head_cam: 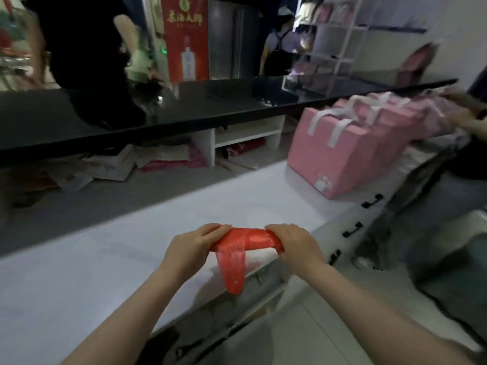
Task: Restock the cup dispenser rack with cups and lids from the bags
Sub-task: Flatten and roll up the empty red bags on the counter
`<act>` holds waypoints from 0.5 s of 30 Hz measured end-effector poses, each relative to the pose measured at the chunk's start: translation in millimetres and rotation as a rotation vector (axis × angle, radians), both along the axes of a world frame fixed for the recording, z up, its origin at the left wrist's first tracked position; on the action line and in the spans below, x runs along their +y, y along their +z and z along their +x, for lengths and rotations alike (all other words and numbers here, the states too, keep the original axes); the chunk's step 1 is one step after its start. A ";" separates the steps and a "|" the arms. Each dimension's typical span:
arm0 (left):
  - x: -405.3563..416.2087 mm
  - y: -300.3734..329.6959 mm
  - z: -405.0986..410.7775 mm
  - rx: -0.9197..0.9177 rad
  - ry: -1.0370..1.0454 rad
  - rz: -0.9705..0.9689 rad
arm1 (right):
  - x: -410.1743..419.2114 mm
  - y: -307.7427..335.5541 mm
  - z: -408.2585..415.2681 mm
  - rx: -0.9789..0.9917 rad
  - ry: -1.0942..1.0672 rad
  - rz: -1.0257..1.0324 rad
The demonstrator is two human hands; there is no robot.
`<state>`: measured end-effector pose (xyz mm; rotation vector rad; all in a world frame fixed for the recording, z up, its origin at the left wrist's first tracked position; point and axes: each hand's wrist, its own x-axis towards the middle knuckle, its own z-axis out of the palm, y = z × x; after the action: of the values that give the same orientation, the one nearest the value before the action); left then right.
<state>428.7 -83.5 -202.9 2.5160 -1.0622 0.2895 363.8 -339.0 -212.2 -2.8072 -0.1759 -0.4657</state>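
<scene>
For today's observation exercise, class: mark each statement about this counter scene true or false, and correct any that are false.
1. Both hands grip a rolled-up red plastic bag. True: the left hand and the right hand each hold one end of the red plastic bag.
2. The bag lies flat and spread out on the counter. False: it is rolled into a tube, with one strip hanging down.
3. Pink boxes with white handles stand on the white counter to the right. True: the pink boxes sit on the white counter.
4. A stack of cups stands beside the hands. False: no cups show near them.
5. The raised ledge behind the counter is black. True: the black ledge is dark and glossy.
</scene>
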 end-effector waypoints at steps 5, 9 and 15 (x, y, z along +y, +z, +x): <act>-117.6 22.6 -6.9 -0.052 -0.228 -0.022 | -94.9 22.1 -66.4 -0.084 -0.232 -0.001; -233.2 26.8 -31.9 -0.077 -0.489 0.038 | -177.7 23.1 -133.9 -0.101 -0.481 0.023; -430.9 11.8 -83.3 -0.137 -0.801 0.049 | -308.5 14.7 -255.2 -0.140 -0.803 0.059</act>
<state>345.4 -514.4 -191.1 1.9139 -2.0232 0.1964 108.6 -647.5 -197.5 -2.6786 0.9465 -0.8099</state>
